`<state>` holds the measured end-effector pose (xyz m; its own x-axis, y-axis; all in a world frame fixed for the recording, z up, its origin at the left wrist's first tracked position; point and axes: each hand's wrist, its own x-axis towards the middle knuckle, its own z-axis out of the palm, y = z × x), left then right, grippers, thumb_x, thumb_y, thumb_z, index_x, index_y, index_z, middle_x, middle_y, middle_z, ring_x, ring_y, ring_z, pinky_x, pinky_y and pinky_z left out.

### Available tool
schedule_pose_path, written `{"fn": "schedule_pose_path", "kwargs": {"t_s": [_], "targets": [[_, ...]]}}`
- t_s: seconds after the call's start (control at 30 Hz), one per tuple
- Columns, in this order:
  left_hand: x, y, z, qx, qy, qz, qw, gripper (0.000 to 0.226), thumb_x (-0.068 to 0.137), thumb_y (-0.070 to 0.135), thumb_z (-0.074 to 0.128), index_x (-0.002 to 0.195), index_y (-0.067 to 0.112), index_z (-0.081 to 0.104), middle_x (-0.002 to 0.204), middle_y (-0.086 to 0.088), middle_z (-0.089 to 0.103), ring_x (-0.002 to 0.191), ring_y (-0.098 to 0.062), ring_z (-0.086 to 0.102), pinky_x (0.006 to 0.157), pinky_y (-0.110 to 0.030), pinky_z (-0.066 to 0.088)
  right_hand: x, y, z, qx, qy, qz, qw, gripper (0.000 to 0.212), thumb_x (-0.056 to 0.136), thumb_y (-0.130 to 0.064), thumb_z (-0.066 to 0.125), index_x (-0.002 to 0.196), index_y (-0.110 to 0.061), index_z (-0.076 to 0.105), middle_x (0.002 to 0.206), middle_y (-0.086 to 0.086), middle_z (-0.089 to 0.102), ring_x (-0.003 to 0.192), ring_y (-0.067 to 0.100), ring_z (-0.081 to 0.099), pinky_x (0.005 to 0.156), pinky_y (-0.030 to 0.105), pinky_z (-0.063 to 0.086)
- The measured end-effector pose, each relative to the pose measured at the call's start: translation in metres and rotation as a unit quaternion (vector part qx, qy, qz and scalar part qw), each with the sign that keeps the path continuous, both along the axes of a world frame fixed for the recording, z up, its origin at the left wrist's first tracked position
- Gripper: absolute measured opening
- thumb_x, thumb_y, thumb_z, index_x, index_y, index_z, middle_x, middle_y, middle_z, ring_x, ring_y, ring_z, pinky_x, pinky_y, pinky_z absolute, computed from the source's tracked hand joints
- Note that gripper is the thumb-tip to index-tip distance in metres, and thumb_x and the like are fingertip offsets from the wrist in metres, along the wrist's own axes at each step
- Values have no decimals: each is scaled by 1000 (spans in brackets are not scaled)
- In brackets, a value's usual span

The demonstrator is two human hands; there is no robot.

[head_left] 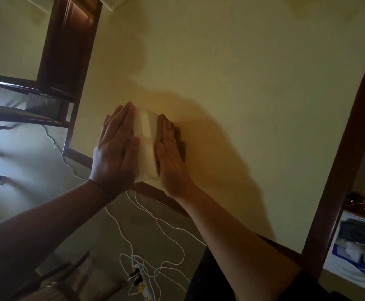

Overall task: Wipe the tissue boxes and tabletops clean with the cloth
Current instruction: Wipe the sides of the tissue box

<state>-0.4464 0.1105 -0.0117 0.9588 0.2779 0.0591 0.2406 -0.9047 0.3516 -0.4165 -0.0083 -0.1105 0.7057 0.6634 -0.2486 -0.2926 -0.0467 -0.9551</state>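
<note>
Clearly both hands are flat, fingers straight: the left hand (115, 146) presses against the left side of the tissue box (145, 144), and the right hand (169, 153) presses a brownish cloth (180, 140) against its right side, so the box is squeezed between the palms at centre frame. It sits on the tabletop (253, 83), near the dark wooden edge (155, 195) on the person's side. To wipe this side well, I would keep the left palm braced so the box cannot slide, then draw the cloth along the full side in even strokes, light enough not to dent the box. Lower down, white cables (155, 227) lie on the floor.
</note>
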Motion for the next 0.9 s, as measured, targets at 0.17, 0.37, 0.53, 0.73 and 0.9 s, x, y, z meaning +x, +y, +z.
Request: {"fn": "schedule_pose_path", "kwargs": {"t_s": [0.17,0.37,0.53,0.73,0.9], "targets": [[0,1,-1,-8,8,8,1000,55,106,24,38,157,2,38,164,-12,37,155,-26,30,123,-61,26,-23,-18,21,31,-23,-19,999,58,113,-27,23,169,-19,10,177,-8,4,159,-4,-6,132,30,-3],[2,4,-2,-20,0,-2,1000,54,106,20,38,155,0,39,163,-15,38,155,-29,31,124,-60,24,12,10,29,57,-73,-28,995,60,112,-27,25,169,-14,12,178,-2,6,162,4,-3,133,47,2],[0,3,-3,-33,-1,6,999,53,107,21,37,157,3,38,164,-11,37,156,-25,29,125,-58,23,35,30,8,28,-92,-41,994,63,110,-37,19,168,-13,15,177,-1,10,161,3,1,132,32,0],[-1,4,-5,-34,-9,0,999,54,108,25,34,157,4,38,165,-11,37,155,-26,30,124,-61,26,-5,-3,-13,-11,-27,-21,999,61,111,-40,18,170,-28,7,176,-15,0,160,2,-10,132,51,-1],[-1,5,-6,-31,-15,0,999,52,108,23,34,157,4,39,164,-12,39,154,-27,32,122,-62,28,-40,-29,7,5,0,-17,1000,59,112,-38,17,169,-28,6,175,-20,-2,159,-1,-11,131,57,9]]}}
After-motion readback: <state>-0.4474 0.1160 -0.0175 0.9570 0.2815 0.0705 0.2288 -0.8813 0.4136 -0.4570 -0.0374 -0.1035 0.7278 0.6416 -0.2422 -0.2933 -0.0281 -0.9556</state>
